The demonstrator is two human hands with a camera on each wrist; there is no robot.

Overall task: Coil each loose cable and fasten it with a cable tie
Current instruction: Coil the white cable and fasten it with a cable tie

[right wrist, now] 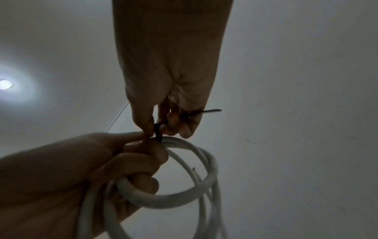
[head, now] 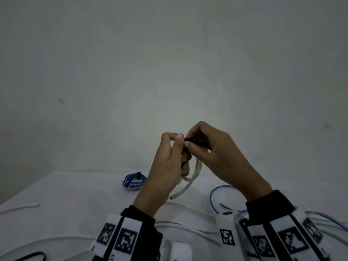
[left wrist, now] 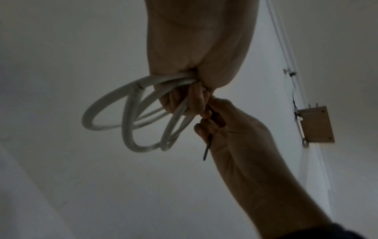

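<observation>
A white tabletop [head: 75, 194] meets a plain grey wall [head: 169, 63]. A wooden box [left wrist: 316, 124] hangs on that wall; a ceiling light [right wrist: 5, 84] glows.

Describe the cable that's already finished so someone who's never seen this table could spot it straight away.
Start at the white table and look to its far edge, just left of the raised left hand. There lies a small blue coil, wound tight and flat. Unlike the loose blue cable and white cables nearby, a black tie crosses it.
</observation>
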